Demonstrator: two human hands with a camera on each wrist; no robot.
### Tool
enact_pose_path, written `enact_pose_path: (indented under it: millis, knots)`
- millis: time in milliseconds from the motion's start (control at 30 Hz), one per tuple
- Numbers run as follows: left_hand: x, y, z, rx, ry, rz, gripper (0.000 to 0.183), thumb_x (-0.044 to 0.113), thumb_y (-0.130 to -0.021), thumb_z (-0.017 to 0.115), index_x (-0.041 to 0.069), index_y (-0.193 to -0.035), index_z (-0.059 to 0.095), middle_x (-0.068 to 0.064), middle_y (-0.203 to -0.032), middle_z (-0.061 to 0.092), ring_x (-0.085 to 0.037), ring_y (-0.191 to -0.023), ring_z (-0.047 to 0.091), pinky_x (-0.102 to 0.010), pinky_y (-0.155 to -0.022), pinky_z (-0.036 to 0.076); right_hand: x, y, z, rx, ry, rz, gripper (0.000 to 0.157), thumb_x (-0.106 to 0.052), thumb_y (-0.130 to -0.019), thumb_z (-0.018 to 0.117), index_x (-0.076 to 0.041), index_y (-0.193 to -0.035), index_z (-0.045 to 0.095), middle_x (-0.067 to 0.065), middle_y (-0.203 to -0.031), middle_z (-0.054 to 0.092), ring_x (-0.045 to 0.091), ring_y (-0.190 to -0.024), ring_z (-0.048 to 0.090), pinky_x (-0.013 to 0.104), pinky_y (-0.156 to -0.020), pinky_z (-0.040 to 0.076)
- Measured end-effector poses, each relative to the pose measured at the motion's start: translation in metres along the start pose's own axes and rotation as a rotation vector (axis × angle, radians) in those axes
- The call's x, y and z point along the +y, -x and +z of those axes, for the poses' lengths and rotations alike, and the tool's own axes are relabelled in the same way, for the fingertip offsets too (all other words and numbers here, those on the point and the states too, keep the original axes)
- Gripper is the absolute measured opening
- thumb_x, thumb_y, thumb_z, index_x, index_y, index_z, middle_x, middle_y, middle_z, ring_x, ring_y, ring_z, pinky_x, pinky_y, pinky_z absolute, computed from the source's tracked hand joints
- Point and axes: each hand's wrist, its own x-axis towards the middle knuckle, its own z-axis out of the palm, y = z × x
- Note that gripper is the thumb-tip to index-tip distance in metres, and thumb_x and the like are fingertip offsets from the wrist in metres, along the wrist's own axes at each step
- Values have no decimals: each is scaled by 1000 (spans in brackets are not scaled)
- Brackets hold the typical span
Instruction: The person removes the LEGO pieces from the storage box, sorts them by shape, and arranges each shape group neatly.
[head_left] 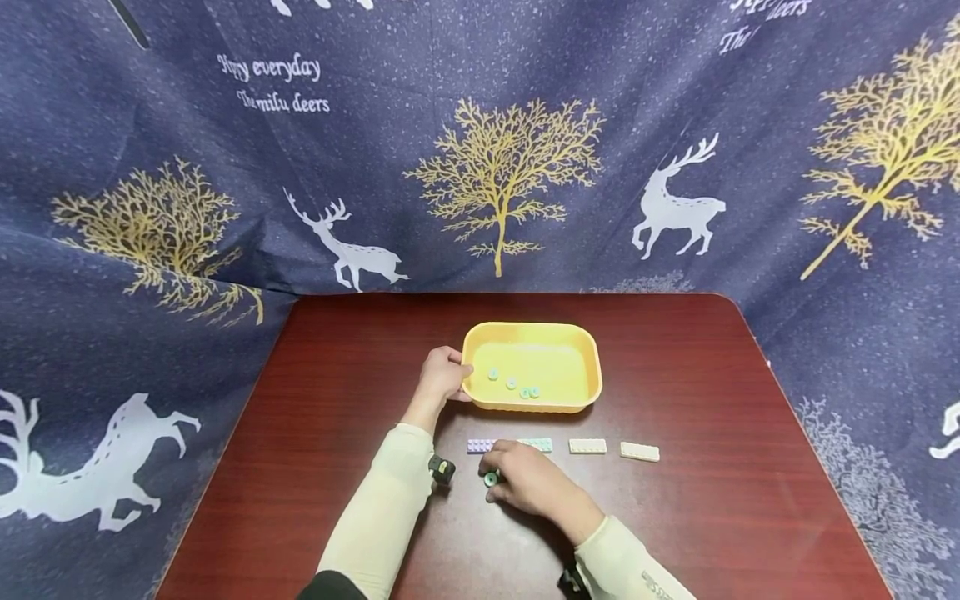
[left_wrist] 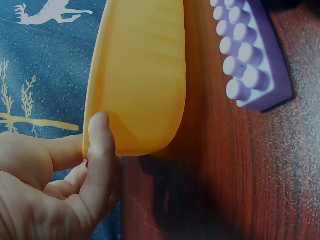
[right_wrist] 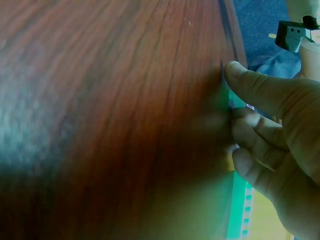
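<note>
My left hand (head_left: 442, 375) grips the left end of a yellow plastic tray (head_left: 532, 407), its thumb on the wall in the left wrist view. Inside the tray lie several small pale-green round pieces (head_left: 512, 383). My right hand (head_left: 528, 477) pinches a similar green round piece (head_left: 491, 479) between thumb and fingers, low over the table in front of the bricks. A purple studded brick (head_left: 480, 446) and a mint-green one (head_left: 538, 445) lie in line just beyond this hand, which partly covers them. The purple brick (left_wrist: 250, 60) also shows beside the tray in the left wrist view.
Two cream studded bricks (head_left: 587, 446) (head_left: 640, 452) continue the row to the right. Everything stands on a dark red wooden table (head_left: 690, 517). A blue cloth (head_left: 480, 75) printed with deer and trees hangs behind and along the sides.
</note>
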Motion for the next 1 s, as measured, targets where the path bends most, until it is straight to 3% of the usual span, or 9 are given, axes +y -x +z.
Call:
enact_pose_path:
  millis: [300,467,633,800,1000]
  knots:
    - [-1,-1,-3,-8,-4,0,22,0,-97,65,-8,-116,60,-26,-97,67,-36,-75,75,-33,-53,67,1,1,-8,27,-45,-4,32,-33,-80,87,-16,-102,71,-6,-99,65,7,-88,62,28,-87,63]
    - [-1,-1,-3,-16,-1,-2,20,0,-97,65,-7,-115,59,-29,-101,67,-41,-80,75,-33,-53,68,2,0,-15,59,-71,16,30,-35,-84,84,-16,-103,70,-5,-99,66,5,-86,60,27,-85,63]
    - [-1,1,-2,-16,-1,-1,18,0,-97,65,-7,-113,59,-30,-103,66,-42,-81,75,-34,-53,68,8,-2,-25,166,-40,26,23,-31,-89,81,-16,-103,71,-4,-96,65,6,-80,58,27,-75,61]
    - [0,2,-3,-11,-9,-2,19,0,-97,65,-7,-114,59,-30,-105,65,-41,-78,75,-34,-52,67,17,-5,-42,289,-7,21,17,-26,-91,78,-15,-103,71,-5,-95,66,9,-78,62,29,-73,62]
    - [1,2,-3,-15,-10,-1,18,0,-96,65,-7,-113,59,-35,-110,65,-44,-81,75,-34,-51,67,38,-10,-65,348,-31,61,13,-22,-93,75,-12,-101,72,-2,-95,67,13,-77,62,27,-69,60]
